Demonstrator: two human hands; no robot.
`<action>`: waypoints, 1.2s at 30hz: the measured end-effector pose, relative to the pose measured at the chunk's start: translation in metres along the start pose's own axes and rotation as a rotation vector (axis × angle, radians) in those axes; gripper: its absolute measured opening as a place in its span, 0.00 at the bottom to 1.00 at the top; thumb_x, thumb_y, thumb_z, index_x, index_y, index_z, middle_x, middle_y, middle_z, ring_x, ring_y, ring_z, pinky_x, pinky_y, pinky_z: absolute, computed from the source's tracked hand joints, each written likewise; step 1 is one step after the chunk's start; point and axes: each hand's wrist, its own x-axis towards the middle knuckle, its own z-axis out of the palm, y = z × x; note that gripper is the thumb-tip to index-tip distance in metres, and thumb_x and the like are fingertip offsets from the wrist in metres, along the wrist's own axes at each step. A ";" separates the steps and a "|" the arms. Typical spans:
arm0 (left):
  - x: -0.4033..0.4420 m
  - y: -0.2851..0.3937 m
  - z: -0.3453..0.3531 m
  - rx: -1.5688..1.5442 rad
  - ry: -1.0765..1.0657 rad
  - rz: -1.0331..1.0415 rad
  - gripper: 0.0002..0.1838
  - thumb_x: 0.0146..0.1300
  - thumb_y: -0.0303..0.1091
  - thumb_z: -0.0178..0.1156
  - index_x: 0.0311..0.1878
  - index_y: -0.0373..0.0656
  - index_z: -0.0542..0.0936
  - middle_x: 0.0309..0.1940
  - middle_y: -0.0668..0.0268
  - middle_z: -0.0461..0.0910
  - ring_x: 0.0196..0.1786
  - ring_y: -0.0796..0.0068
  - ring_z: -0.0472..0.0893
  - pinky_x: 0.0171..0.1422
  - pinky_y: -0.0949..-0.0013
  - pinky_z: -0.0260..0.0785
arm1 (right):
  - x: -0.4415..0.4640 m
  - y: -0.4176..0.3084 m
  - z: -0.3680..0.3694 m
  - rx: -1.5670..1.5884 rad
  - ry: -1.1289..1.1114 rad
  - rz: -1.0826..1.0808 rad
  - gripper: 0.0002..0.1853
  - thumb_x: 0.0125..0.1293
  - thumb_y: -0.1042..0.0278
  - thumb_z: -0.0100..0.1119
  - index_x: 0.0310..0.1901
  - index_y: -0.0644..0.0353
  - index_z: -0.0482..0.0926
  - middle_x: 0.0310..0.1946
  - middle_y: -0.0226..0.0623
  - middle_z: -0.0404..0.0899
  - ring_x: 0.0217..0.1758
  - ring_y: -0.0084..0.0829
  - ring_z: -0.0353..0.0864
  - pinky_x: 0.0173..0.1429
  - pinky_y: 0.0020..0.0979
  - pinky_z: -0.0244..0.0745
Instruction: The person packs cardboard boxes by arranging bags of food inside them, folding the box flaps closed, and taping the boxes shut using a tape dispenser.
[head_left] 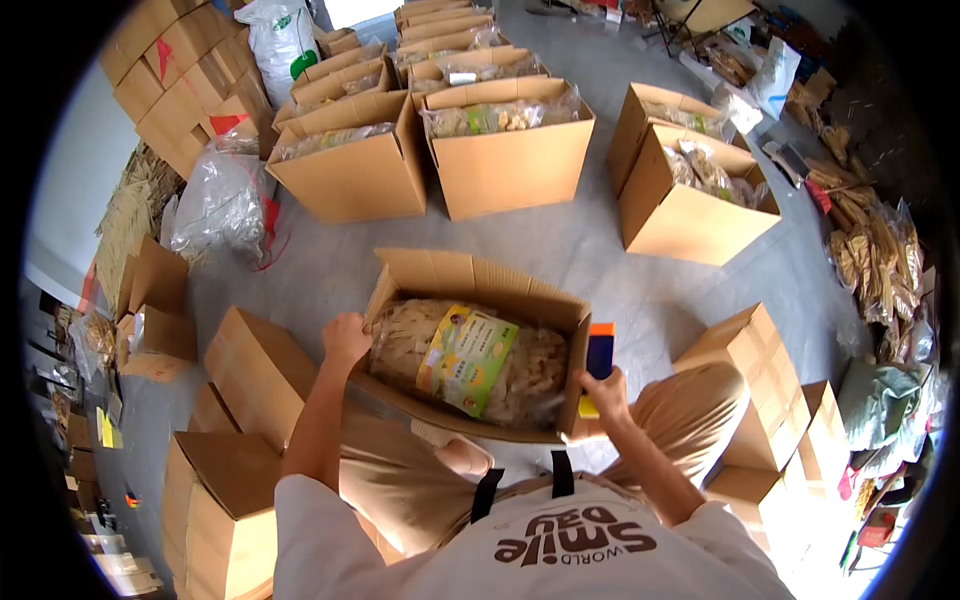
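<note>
An open cardboard box point(490, 272) stands in front of me, slightly tilted, between my knees. Inside it lies a clear plastic bag point(540, 365) of pale, flat dried pieces with a yellow-green label point(468, 358). My left hand point(347, 338) is closed on the box's left rim. On the opposite side, my right hand point(604, 394) grips the right wall, thumb at its edge; some of its fingers are hidden. Just beyond that hand is an orange, dark blue and yellow object point(600, 352), partly hidden, whose kind I cannot make out.
Rows of open boxes point(510, 150) filled with bagged goods stand ahead, with two more filled boxes point(690, 205) at right. Other cardboard boxes flank my legs at left point(225, 470) and right point(750, 385). Plastic sacks point(222, 200) and stacked cartons point(185, 95) line the left wall.
</note>
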 end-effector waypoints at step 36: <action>-0.064 0.036 -0.028 -0.159 -0.908 0.640 0.46 0.37 0.49 0.74 0.58 0.31 0.68 0.47 0.49 0.77 0.51 0.54 0.76 0.55 0.63 0.68 | -0.001 -0.031 0.051 0.016 -0.561 -0.059 0.25 0.56 0.50 0.64 0.36 0.71 0.81 0.22 0.42 0.80 0.24 0.28 0.81 0.31 0.30 0.76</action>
